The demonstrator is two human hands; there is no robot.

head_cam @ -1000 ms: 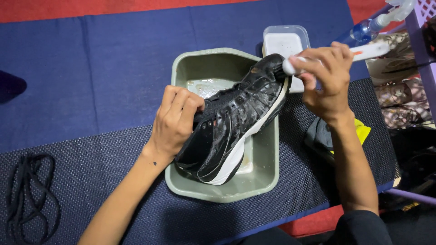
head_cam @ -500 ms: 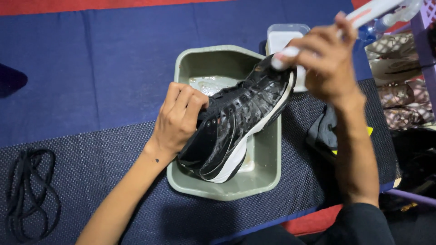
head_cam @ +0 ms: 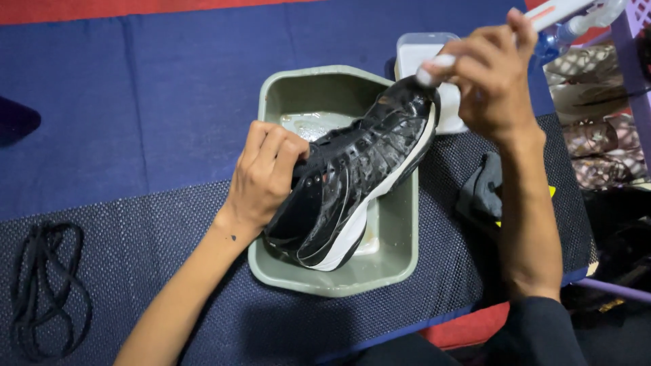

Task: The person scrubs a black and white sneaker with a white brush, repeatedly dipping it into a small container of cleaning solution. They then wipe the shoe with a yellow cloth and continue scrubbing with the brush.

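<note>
Shoe (head_cam: pixel 352 183) tilted in the basin (head_cam: pixel 397 268), toe over its far right rim. Tub (head_cam: pixel 417 54) just behind the basin. Cloth (head_cam: pixel 481 193) right of it on the mat (head_cam: pixel 135 257). Laces (head_cam: pixel 44 288) far left, well apart.

Looking like a home floor setup, not a shop or workshop. Working at floor level on layered mats: blue mat (head_cam: pixel 135 95) with a red strip along the far edge, dark mesh anti-slip mat (head_cam: pixel 135 271) lying over it. Serving as wash station: grey-green plastic basin (head_cam: pixel 400 264) holding shallow soapy water, small white tub (head_cam: pixel 413 51) sitting just behind it. Lying loose at left: black laces (head_cam: pixel 44 285). Crowding the right edge: household clutter, patterned fabric (head_cam: pixel 597 146), purple plastic rack leg (head_cam: pixel 634 74), dark rag (head_cam: pixel 485 193).
</note>
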